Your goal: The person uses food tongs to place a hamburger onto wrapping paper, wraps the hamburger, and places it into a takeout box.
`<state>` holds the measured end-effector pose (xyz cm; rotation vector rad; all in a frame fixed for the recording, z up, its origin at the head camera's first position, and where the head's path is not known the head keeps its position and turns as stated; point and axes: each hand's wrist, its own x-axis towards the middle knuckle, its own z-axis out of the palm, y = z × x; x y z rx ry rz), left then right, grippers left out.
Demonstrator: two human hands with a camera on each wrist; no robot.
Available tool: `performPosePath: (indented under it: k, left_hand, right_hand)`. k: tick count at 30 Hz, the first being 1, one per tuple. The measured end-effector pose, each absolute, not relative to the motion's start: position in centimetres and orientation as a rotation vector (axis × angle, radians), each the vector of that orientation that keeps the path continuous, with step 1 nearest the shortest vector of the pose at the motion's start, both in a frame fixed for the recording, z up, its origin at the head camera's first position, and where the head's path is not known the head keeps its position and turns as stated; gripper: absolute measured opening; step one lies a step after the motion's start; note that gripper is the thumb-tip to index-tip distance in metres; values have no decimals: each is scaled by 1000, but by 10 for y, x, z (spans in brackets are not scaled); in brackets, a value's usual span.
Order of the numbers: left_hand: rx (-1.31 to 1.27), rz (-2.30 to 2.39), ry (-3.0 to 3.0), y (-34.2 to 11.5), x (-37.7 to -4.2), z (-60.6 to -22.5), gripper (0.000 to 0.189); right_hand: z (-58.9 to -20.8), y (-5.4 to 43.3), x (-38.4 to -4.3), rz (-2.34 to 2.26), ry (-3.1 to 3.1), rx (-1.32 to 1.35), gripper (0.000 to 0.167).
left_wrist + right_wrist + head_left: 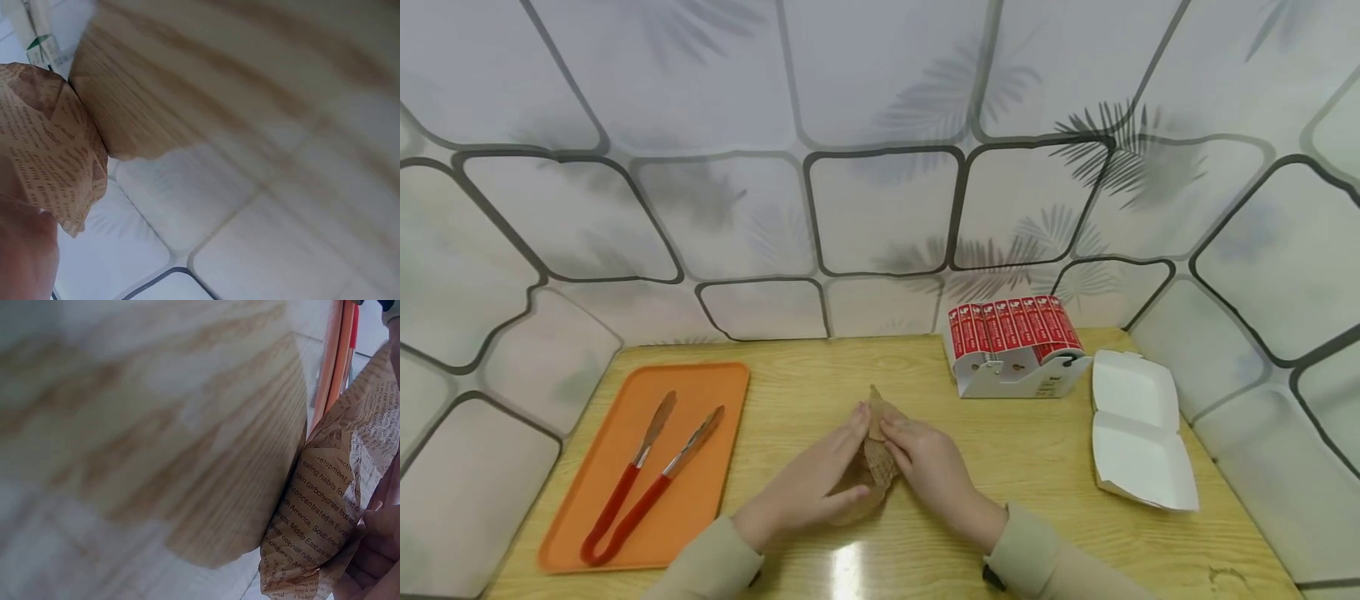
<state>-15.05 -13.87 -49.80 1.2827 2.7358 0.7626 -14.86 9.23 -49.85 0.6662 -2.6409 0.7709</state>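
Observation:
Between the two hands, at the middle of the table, is a brown paper food wrapper [878,458] with printed text, folded to a peak at its far end. My left hand [812,475] holds its left side, fingers along the upper edge and thumb lower down. From the right, my right hand [932,467] grips the wrapper near its top fold. In the right wrist view the lettered wrapper [319,506] bulges, with curled fingers [375,550] against it. The left wrist view shows the creased wrapper [50,137] beside the hand. Whatever lies inside is hidden.
An orange tray [700,383] on the left carries red-handled tongs [640,508]. At the back right stands a white box [1015,379] of red-and-white packets [1011,325]. An open white clamshell container [1138,450] lies at the right. Patterned walls enclose the wooden table [1030,450].

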Motion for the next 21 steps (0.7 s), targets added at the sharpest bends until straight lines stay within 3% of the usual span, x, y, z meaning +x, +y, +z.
performPosePath:
  k: [5, 21]
  left_hand:
    - [1406, 553, 2831, -144, -150, -497, 88]
    - [1378, 297, 2834, -153, -146, -501, 84]
  right_hand:
    - [-498, 92, -147, 727, -2690, 676, 34]
    - [-502, 108, -143, 438, -2594, 1013, 48]
